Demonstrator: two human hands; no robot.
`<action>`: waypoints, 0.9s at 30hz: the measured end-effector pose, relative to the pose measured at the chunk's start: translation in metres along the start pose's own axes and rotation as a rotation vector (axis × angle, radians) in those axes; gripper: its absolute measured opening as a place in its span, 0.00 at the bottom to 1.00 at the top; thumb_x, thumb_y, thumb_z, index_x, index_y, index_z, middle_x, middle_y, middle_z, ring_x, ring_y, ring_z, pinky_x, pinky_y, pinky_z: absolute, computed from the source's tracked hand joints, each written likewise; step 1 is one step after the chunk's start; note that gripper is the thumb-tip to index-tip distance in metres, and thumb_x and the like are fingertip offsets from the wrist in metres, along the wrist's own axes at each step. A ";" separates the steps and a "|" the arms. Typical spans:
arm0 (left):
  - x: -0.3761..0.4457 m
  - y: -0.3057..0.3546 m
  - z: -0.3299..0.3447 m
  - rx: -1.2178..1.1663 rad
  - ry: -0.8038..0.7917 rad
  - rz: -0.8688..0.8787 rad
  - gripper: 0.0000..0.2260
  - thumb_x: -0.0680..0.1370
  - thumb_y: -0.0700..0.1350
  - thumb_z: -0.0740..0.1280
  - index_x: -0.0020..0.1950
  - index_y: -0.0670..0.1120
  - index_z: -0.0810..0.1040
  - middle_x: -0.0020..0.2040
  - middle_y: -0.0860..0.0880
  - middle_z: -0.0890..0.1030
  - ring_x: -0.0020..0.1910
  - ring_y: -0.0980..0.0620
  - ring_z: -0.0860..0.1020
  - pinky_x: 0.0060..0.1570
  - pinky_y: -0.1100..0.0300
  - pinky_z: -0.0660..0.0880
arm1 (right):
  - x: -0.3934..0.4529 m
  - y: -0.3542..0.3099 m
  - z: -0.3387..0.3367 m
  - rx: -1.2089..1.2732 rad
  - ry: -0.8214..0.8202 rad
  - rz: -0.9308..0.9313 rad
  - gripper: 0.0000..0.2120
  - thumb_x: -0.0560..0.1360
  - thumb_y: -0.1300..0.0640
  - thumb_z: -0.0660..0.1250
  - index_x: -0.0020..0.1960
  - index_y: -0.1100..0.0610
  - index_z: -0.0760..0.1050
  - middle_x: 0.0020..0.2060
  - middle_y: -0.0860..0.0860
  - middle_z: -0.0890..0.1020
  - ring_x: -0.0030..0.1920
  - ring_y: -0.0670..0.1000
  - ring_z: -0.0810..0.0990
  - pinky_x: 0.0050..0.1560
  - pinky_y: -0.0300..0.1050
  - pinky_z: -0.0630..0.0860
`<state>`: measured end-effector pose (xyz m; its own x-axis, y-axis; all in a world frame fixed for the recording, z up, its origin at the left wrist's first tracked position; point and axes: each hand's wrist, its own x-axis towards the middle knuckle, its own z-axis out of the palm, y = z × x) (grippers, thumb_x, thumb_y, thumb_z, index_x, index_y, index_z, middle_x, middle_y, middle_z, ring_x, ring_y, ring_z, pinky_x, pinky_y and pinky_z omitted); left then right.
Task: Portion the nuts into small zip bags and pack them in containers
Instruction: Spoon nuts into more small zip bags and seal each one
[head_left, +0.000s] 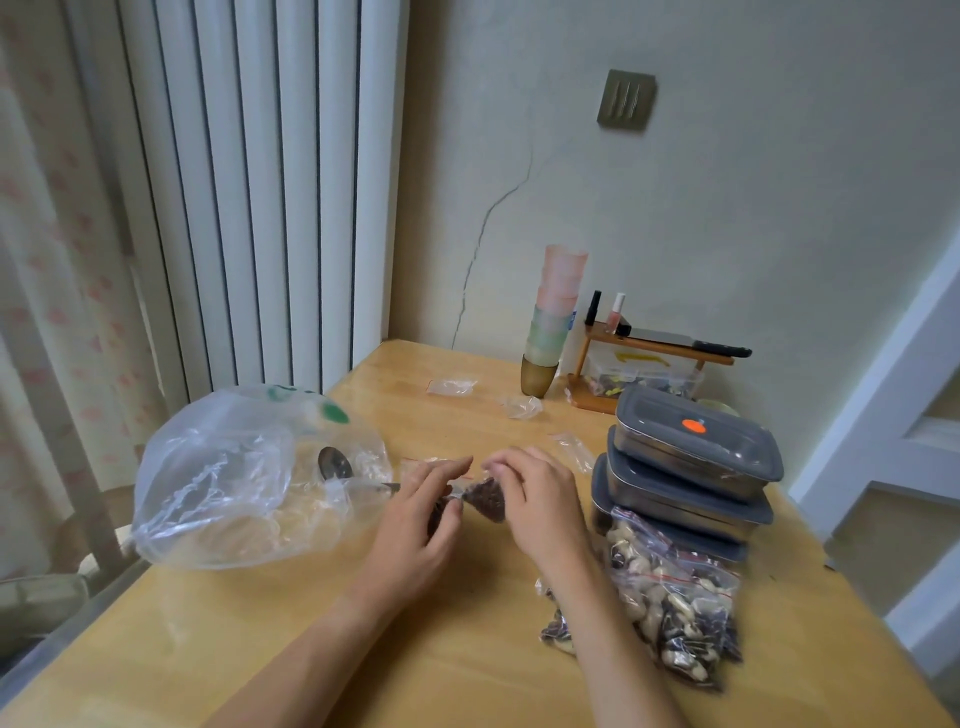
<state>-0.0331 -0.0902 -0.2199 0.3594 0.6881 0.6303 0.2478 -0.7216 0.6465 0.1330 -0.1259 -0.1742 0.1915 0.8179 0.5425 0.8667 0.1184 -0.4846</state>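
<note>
Bag (485, 498) small, soft, slippery, nuts shifting inside; my left hand (415, 512) and right hand (535, 499) pinch it. I'd grip zip edge, not belly.

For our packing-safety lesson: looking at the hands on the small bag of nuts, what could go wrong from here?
1. Both hands, left and right, pinch the small bag above the table; if its seal is not fully closed, nuts may spill.
2. The right forearm lies against the filled bags and might push them toward the edge.
3. The container stack sits uneven and could slide if bumped.
</note>
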 end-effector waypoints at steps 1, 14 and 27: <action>0.000 0.001 0.000 -0.030 -0.005 -0.015 0.19 0.83 0.42 0.65 0.74 0.54 0.72 0.64 0.61 0.75 0.63 0.58 0.77 0.62 0.59 0.75 | -0.001 -0.002 0.005 0.030 -0.030 -0.021 0.09 0.83 0.57 0.65 0.52 0.49 0.84 0.46 0.45 0.82 0.48 0.47 0.79 0.51 0.46 0.78; 0.006 -0.001 -0.004 -0.437 0.135 -0.301 0.23 0.81 0.40 0.69 0.73 0.54 0.67 0.44 0.48 0.82 0.45 0.48 0.83 0.48 0.53 0.81 | -0.018 -0.010 0.044 0.658 0.084 0.346 0.13 0.78 0.57 0.73 0.57 0.44 0.73 0.48 0.48 0.83 0.49 0.45 0.84 0.51 0.41 0.80; 0.011 0.002 -0.008 -0.466 0.117 -0.424 0.07 0.83 0.43 0.67 0.49 0.41 0.81 0.43 0.48 0.85 0.43 0.52 0.82 0.44 0.60 0.77 | -0.022 -0.017 0.060 1.007 0.085 0.460 0.05 0.81 0.64 0.68 0.50 0.62 0.83 0.47 0.54 0.88 0.48 0.48 0.84 0.52 0.40 0.79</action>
<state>-0.0357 -0.0833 -0.2082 0.2092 0.9292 0.3045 -0.0793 -0.2943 0.9524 0.0867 -0.1118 -0.2187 0.4632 0.8647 0.1942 -0.0579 0.2481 -0.9670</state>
